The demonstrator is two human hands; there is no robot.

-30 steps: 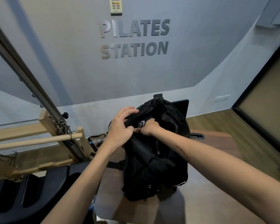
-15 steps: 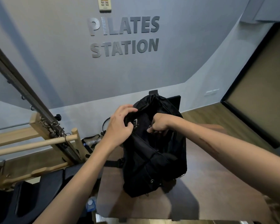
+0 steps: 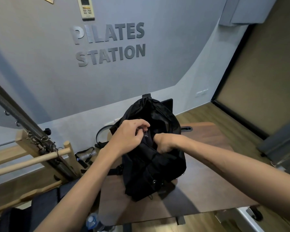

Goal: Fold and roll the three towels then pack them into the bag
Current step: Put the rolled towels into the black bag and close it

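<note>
Both hands have drawn back together at the mouth of the soft black fabric backpack (image 3: 155, 158) since half a second ago, when the right hand was reaching further into the opening. Now the left hand (image 3: 128, 137) sits on the near left lip of the opening with fingers curled, pinching what looks like a small zipper pull or a fold of fabric – the detail is too small to be sure which. The right hand (image 3: 162, 143) is balled beside it, knuckles up, fingers tucked down and gripping the dark material just below the opening. Held this way, one hand probably braces the limp cloth while the other works the closure, since a floppy bag gives a zipper nothing to pull against. The backpack stands upright on the brown wood-grain tabletop (image 3: 211, 190), its top gaping and leaning toward the grey wall with raised metal letters (image 3: 110, 43). No towels show anywhere, so they are likely inside already, and the task looks close to finished – though the interior is too dark to confirm. At the left stands a pale wooden frame with a round dowel bar (image 3: 29, 162), well apart from the work.
</note>
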